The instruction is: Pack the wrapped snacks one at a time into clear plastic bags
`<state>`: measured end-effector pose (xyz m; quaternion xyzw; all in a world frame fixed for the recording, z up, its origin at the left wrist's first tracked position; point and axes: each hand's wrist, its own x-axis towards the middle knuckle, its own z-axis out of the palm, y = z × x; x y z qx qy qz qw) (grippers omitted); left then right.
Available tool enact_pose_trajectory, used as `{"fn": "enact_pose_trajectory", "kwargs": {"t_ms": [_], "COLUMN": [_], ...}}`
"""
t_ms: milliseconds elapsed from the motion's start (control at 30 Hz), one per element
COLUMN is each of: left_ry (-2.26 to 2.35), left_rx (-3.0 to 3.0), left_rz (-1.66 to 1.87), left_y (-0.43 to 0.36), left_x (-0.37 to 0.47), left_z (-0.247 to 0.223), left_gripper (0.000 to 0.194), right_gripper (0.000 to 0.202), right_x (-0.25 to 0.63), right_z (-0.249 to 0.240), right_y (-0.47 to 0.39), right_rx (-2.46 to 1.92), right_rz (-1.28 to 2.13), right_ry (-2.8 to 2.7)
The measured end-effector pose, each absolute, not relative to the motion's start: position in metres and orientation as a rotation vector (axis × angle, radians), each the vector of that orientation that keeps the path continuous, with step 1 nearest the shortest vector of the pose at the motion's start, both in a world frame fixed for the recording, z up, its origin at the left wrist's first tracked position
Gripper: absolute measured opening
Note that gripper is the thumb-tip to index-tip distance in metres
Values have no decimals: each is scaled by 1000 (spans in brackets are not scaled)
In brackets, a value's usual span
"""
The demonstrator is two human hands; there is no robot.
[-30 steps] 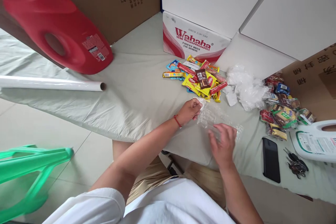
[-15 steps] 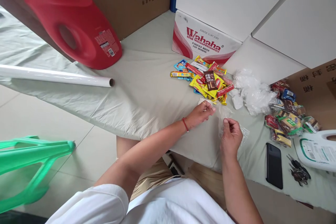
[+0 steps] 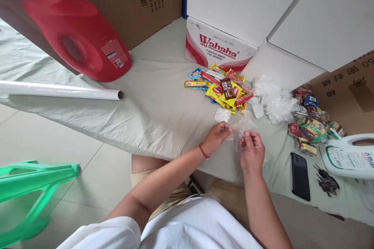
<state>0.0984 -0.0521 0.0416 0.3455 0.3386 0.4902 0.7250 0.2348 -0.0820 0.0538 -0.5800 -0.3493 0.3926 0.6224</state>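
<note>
A clear plastic bag (image 3: 241,126) is stretched between my two hands, low over the cloth-covered table. My left hand (image 3: 216,137), with a red string at its wrist, pinches the bag's left side. On its right side, the fingers of my right hand (image 3: 251,148) are closed on the same thin film. Just beyond my left hand lies a small folded piece of clear plastic (image 3: 222,115). Behind that is a heap of wrapped snacks (image 3: 228,89) in yellow, red, blue and brown. A pile of crumpled clear bags (image 3: 274,99) lies to its right.
Filled snack packs (image 3: 314,126), a phone (image 3: 300,176), keys (image 3: 326,181) and a white jug (image 3: 350,157) are at right. A Wahaha carton (image 3: 219,46) stands behind. A red jug (image 3: 96,42) and white roll (image 3: 61,90) lie left; a green stool (image 3: 37,186) stands below.
My left hand has come down and taken hold of the bag, which my right hand held alone. The folded plastic behind it is now uncovered. The view has shifted slightly.
</note>
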Motion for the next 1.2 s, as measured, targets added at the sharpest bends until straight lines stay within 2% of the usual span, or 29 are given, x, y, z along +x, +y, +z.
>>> {"fn": "enact_pose_trajectory", "kwargs": {"t_ms": [200, 300, 433, 633, 800, 1067, 1200], "left_ry": [984, 1265, 1517, 1577, 1631, 1384, 1537], "left_rx": [492, 622, 1010, 1425, 1427, 1394, 1503], "left_rz": [1267, 1350, 1259, 1046, 1024, 1009, 1030], "left_y": [-57, -53, -42, -23, -18, -14, -16], "left_x": [92, 85, 59, 22, 17, 9, 11], "left_z": [43, 36, 30, 33, 28, 23, 23], "left_gripper": [32, 22, 12, 12, 10, 19, 15], "right_gripper": [33, 36, 41, 50, 47, 43, 41], "right_x": [243, 248, 263, 295, 314, 342, 352], "right_z": [64, 61, 53, 40, 33, 33, 33], "right_y": [-101, -109, -111, -100, -95, -79, -70], "right_rx": [-1210, -1234, -1376, -1541, -1683, -1746, -1783], "right_rz": [1188, 1243, 1187, 1086, 1007, 843, 764], "right_ry": [-584, -512, -547, -698, -892, -994, -1062]}}
